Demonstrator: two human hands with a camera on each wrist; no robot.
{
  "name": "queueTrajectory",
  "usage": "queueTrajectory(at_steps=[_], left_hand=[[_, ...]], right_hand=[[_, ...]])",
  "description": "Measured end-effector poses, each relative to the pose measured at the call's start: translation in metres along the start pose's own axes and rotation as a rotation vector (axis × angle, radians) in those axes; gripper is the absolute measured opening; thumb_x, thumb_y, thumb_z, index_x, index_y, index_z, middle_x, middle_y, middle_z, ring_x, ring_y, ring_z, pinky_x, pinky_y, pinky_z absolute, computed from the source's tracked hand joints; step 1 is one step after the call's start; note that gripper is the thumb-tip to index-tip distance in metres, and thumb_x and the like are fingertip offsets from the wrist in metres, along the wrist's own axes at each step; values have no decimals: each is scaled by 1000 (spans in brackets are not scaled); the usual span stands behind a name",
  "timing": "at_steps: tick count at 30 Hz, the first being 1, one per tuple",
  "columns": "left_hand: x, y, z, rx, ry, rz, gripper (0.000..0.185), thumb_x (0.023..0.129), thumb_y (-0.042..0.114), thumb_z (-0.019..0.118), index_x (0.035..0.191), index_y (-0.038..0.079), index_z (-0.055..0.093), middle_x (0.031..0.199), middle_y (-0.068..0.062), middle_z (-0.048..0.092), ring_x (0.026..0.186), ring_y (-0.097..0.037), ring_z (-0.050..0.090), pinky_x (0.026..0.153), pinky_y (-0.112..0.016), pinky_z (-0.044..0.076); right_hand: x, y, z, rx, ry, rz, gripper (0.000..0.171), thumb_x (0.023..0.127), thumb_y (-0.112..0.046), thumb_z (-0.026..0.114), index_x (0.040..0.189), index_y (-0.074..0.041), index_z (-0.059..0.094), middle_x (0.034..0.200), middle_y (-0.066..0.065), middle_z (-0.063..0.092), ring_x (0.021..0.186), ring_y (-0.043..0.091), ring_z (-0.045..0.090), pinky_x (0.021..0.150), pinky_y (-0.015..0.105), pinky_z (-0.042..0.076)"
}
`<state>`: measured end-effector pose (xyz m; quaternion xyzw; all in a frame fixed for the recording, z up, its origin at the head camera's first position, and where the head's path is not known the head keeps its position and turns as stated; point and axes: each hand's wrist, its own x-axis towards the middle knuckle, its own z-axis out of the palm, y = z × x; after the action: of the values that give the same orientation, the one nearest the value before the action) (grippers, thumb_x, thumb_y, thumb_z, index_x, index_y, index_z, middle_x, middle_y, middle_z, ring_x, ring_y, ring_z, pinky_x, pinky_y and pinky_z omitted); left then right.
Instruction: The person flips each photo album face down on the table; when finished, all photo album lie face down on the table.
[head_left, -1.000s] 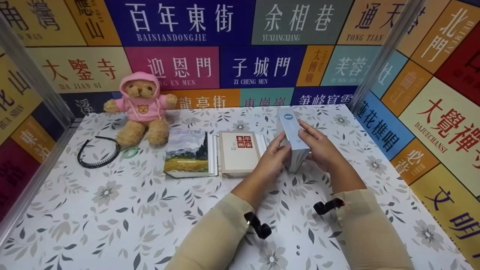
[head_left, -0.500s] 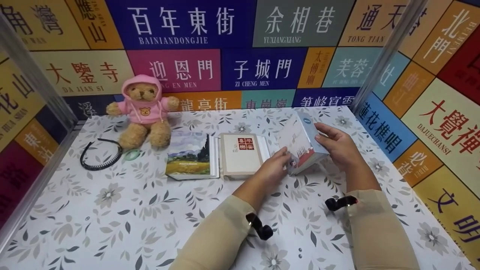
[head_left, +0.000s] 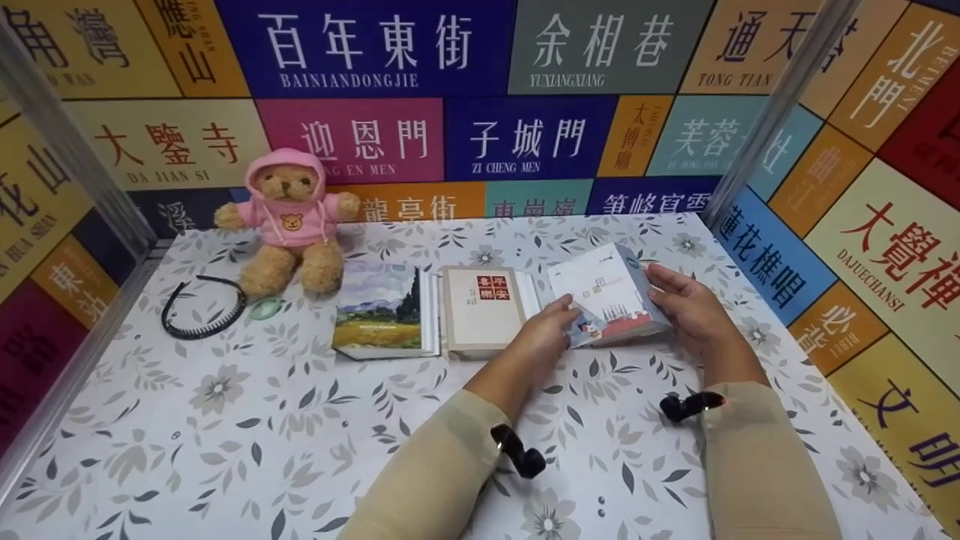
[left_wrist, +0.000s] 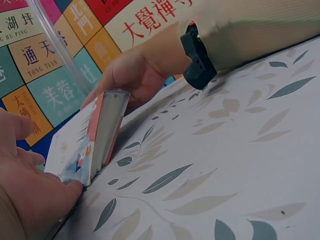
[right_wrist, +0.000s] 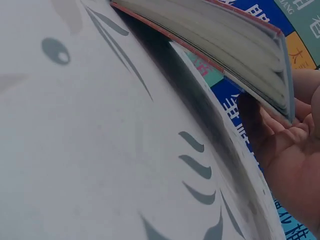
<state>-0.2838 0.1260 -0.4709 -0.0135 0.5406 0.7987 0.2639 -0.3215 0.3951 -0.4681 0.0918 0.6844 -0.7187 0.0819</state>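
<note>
A pale book with a blue spine and a red-and-blue picture on its cover leans low over the floral table, its right edge raised. My left hand holds its near left corner, with fingertips at the lower edge of the book. My right hand cups the raised spine side from beneath. The right wrist view shows the page block of the book slanting above the right hand. From the left wrist, the right hand curls behind the book.
Two books lie flat just left of it: a cream one with a red label and a landscape-cover one. A teddy bear in a pink hoodie sits at the back left by a black headband. Sign-covered walls enclose the table.
The book stood upright on the table between both hands; it has tipped over to the left and now leans close to the tabletop. My right hand slid down along its spine side.
</note>
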Motion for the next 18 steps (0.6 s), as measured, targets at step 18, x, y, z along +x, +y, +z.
queueTrajectory(at_steps=[18], left_hand=[[-6,12,2,-94,-2,15,56,99,26,51,153,19,37,164,-4,28,153,-31,19,126,-43,16]], right_hand=[[6,3,-3,-231,77,-24,67,93,-14,69,152,-14,38,156,10,42,136,15,51,100,19,50]])
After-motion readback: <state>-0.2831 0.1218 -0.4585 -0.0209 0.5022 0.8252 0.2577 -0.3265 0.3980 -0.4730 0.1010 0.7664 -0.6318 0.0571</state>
